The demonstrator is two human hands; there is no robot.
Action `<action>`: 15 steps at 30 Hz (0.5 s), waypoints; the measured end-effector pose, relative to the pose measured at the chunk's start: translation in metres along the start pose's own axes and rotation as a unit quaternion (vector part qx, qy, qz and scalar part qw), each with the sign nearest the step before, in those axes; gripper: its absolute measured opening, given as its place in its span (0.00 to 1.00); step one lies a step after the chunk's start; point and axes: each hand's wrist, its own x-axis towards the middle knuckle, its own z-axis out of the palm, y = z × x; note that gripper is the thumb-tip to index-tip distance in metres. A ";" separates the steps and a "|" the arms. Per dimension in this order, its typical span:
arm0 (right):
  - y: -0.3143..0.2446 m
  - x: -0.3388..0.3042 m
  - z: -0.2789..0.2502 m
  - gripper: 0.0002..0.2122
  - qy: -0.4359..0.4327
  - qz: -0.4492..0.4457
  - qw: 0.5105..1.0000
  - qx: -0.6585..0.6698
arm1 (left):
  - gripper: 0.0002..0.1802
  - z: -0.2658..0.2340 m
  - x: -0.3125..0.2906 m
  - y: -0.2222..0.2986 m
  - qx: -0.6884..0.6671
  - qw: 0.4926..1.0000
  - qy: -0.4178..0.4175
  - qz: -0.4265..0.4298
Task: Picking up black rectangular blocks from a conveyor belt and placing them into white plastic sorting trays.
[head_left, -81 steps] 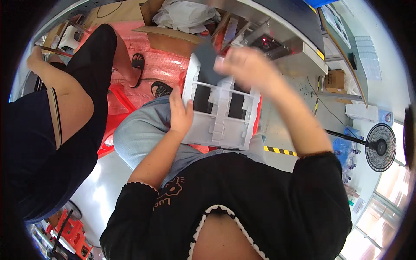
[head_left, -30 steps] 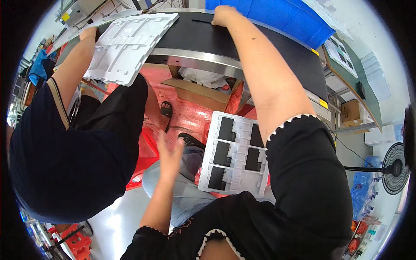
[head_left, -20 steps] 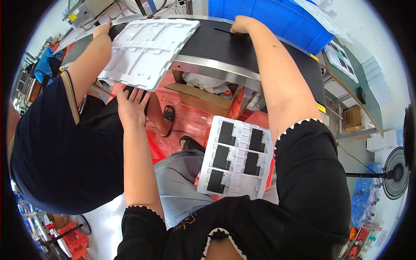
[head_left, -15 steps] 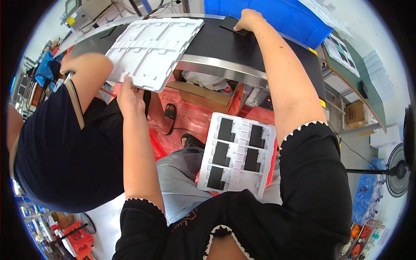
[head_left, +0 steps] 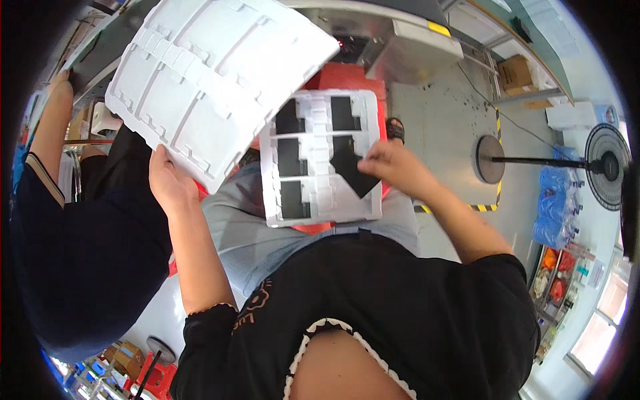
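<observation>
My left hand [head_left: 172,181] grips the lower edge of a white plastic tray [head_left: 193,87], which is tilted up at the left and has nothing in its pockets. A second white tray [head_left: 320,207] rests across my lap, with flat black rectangular pieces [head_left: 290,157] in several of its compartments. Pinched in my right hand [head_left: 387,167] is another black rectangular piece [head_left: 355,175]. It hangs slanted over the lap tray's lower right compartment and partly covers the piece above. The raised tray overlaps the lap tray's upper left corner.
A co-worker in a dark shirt [head_left: 93,247] sits close at my left, one arm at the bench [head_left: 100,73]. A metal box [head_left: 417,53] juts out below the bench at the far side. A standing fan [head_left: 603,163] is at the right.
My right hand has come back from the dark work surface to the lap tray, bringing a black piece. My left hand has drawn the white tray nearer. My view has shifted.
</observation>
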 end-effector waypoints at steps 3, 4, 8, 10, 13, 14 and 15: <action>0.063 -0.039 0.056 0.11 -0.053 0.129 0.983 0.117 | 0.17 -0.026 -0.029 0.001 0.026 0.999 -0.029 -0.018; 0.089 -0.045 0.075 0.11 -0.038 0.138 0.983 0.119 | 0.16 -0.038 -0.032 0.000 0.049 0.998 -0.048 -0.018; 0.101 -0.052 0.096 0.13 0.030 0.190 0.976 0.105 | 0.16 -0.062 -0.057 0.002 0.093 0.992 -0.087 -0.015; 0.100 -0.047 0.105 0.14 0.055 0.178 0.981 0.048 | 0.16 -0.071 -0.069 0.003 0.109 0.989 -0.097 -0.016; 0.127 -0.035 0.124 0.17 0.120 0.099 0.987 -0.042 | 0.17 -0.090 -0.081 -0.007 0.111 0.987 -0.108 -0.052; 0.128 -0.033 0.124 0.17 0.129 0.069 0.986 -0.082 | 0.18 -0.097 -0.083 -0.009 0.114 0.986 -0.108 -0.062; 0.128 -0.031 0.122 0.17 0.139 0.040 0.982 -0.123 | 0.18 -0.104 -0.084 -0.011 0.116 0.984 -0.109 -0.074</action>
